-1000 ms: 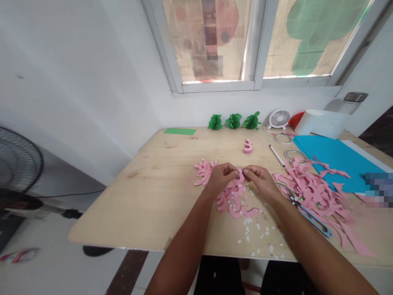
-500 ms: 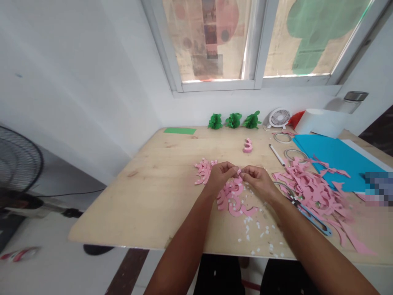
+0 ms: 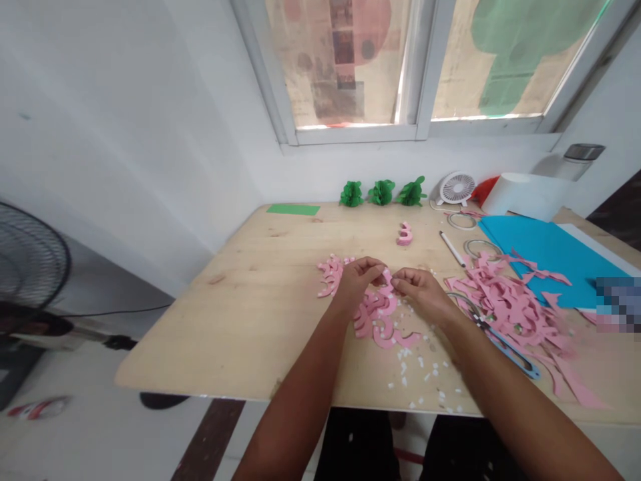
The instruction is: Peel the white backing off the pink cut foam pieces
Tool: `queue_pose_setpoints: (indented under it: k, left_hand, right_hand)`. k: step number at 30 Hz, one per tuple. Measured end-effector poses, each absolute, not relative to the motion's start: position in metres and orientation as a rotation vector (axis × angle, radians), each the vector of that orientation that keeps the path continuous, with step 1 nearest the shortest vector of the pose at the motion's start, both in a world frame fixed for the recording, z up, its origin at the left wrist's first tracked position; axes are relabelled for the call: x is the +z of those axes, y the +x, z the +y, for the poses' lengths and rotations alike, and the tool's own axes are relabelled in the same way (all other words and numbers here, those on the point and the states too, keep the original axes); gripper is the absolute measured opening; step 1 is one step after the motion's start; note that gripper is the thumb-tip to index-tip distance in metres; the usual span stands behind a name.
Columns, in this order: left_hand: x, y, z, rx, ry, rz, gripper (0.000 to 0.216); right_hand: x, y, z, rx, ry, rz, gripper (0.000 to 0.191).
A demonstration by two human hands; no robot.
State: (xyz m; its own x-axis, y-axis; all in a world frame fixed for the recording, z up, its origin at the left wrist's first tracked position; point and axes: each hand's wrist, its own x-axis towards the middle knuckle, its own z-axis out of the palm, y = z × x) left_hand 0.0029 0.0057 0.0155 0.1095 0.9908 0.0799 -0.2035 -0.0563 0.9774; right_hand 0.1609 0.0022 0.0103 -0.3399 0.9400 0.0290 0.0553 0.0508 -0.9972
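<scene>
My left hand (image 3: 363, 277) pinches a small curved pink paper piece (image 3: 387, 276) between thumb and fingertips, just above the table. Close at its right side, my right hand (image 3: 419, 288) has thumb and fingers pressed together at the piece's edge; whatever lies between those fingertips is too small to make out. Below both hands lies a pile of curved pink paper cutouts (image 3: 384, 332), some with white squares on them. A second group of pink cutouts with white bits (image 3: 329, 275) sits left of my left hand, partly hidden by it.
Small white scraps (image 3: 420, 377) litter the front of the table (image 3: 240, 321). To the right are scissors (image 3: 508, 351), pink offcuts (image 3: 521, 310), a pen (image 3: 452, 249), tape rings and blue sheets (image 3: 545, 257). Behind stand a stacked pink piece (image 3: 404, 234), green paper shapes (image 3: 382, 192) and a small fan (image 3: 456, 188).
My fingertips have drawn slightly apart, and more of the pink piece shows at my left fingertips. The view has shifted a little; the other things on the table stay put.
</scene>
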Motion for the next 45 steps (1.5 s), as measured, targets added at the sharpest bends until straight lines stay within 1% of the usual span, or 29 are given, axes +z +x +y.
queue_pose_setpoints:
  k: [9, 13, 16, 19, 22, 25, 30, 39, 45]
  left_hand:
    - [0.016, 0.0, 0.004, 1.166, 0.93, 0.737, 0.017]
    - [0.016, 0.0, 0.005, 1.174, 0.883, 0.702, 0.019]
    - [0.016, 0.0, 0.007, 1.199, 0.907, 0.723, 0.022]
    - [0.015, 0.0, 0.007, 1.192, 0.988, 0.802, 0.023]
    - [0.013, 0.001, 0.006, 1.108, 1.115, 0.895, 0.024]
    - [0.011, 0.002, 0.004, 1.007, 1.217, 0.933, 0.029]
    - [0.01, 0.003, 0.004, 0.986, 1.275, 0.952, 0.03]
    - [0.013, 0.004, 0.005, 1.211, 1.243, 0.994, 0.022]
    - [0.014, 0.006, 0.005, 1.279, 1.223, 1.008, 0.022]
  right_hand:
    - [0.019, 0.161, -0.002, 1.655, -0.948, -1.388, 0.019]
    - [0.019, 0.162, -0.002, 1.707, -0.863, -1.351, 0.016]
    - [0.018, 0.162, -0.001, 1.682, -0.885, -1.319, 0.016]
    - [0.017, 0.162, 0.001, 1.576, -0.95, -1.274, 0.017]
    - [0.018, 0.163, 0.003, 1.456, -1.005, -1.256, 0.018]
    - [0.019, 0.163, 0.004, 1.392, -1.042, -1.277, 0.019]
    - [0.019, 0.164, 0.005, 1.347, -1.068, -1.312, 0.021]
    - [0.017, 0.163, 0.004, 1.367, -1.072, -1.431, 0.02]
    - [0.008, 0.162, 0.005, 1.384, -1.035, -1.515, 0.022]
